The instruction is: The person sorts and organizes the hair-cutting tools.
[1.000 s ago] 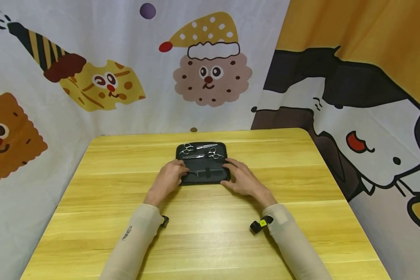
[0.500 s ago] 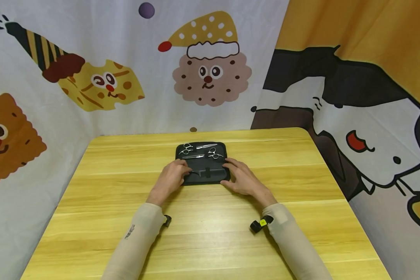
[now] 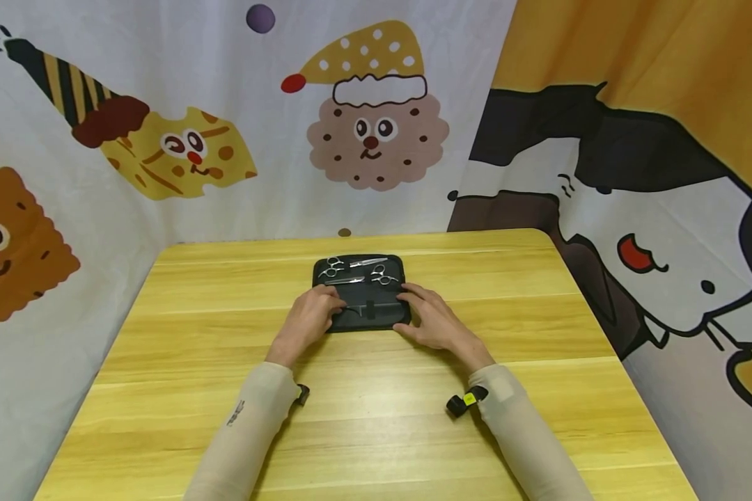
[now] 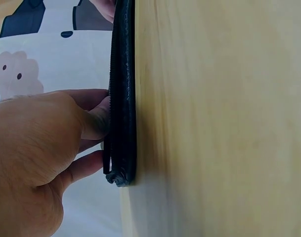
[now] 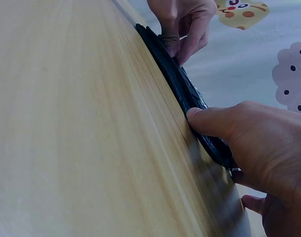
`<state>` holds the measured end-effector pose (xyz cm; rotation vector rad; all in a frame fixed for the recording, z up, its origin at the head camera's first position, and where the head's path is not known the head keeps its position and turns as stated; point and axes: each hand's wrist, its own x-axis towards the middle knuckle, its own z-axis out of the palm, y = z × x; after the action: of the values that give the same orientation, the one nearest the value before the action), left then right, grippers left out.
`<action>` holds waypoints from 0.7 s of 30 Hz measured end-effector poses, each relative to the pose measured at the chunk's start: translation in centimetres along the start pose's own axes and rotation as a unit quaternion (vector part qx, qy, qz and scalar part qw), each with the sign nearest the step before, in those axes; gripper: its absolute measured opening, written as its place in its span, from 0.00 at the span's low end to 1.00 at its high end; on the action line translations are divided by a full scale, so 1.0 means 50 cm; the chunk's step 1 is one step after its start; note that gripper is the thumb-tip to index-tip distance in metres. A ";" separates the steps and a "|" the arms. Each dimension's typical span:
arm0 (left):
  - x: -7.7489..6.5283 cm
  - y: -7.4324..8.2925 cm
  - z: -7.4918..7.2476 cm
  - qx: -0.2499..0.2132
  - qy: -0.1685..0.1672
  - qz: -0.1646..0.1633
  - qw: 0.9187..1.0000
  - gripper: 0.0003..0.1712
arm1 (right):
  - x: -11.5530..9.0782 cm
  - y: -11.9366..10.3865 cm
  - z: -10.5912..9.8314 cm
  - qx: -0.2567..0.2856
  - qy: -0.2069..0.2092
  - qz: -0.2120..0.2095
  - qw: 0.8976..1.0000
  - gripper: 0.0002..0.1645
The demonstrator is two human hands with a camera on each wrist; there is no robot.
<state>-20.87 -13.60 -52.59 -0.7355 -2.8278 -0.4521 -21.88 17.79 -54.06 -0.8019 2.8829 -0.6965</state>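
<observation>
A black zip case (image 3: pixel 385 296) lies open on the table, with two pairs of silver scissors in its upper part: one pair (image 3: pixel 368 262) points right, the other pair (image 3: pixel 345 281) left. Over the lower left of the case, my left hand (image 3: pixel 308 313) pinches a thin dark comb (image 3: pixel 354 310) beside the black strap (image 3: pixel 370 308). Most of the comb is hidden by the fingers and the dark lining. My right hand (image 3: pixel 435 320) holds the case's right edge; in the right wrist view its thumb (image 5: pixel 202 118) presses the near side.
The wooden table (image 3: pixel 376 417) extends around the case on all sides. Behind it hangs a white curtain (image 3: pixel 225 56) with cartoon prints, close to the table's back edge. Wrist bands (image 3: pixel 466 401) sit on both forearms.
My left hand has shifted slightly right along the lower part of the case, and the comb has moved right with it. The right hand keeps its place on the edge.
</observation>
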 end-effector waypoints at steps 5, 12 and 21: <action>-0.002 0.000 0.002 -0.003 0.010 0.007 1.000 0.16 | -0.002 -0.003 -0.001 0.000 0.006 -0.005 1.000 0.47; -0.006 0.001 0.003 -0.003 0.004 0.003 1.000 0.18 | -0.006 -0.008 -0.004 0.006 0.003 -0.002 1.000 0.46; -0.003 0.007 -0.001 -0.019 -0.005 -0.023 1.000 0.11 | -0.006 -0.008 -0.005 0.011 0.000 0.004 1.000 0.47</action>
<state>-20.57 -13.38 -52.50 -0.6823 -2.8577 -0.5117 -21.50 17.74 -53.65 -0.7869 2.8723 -0.7264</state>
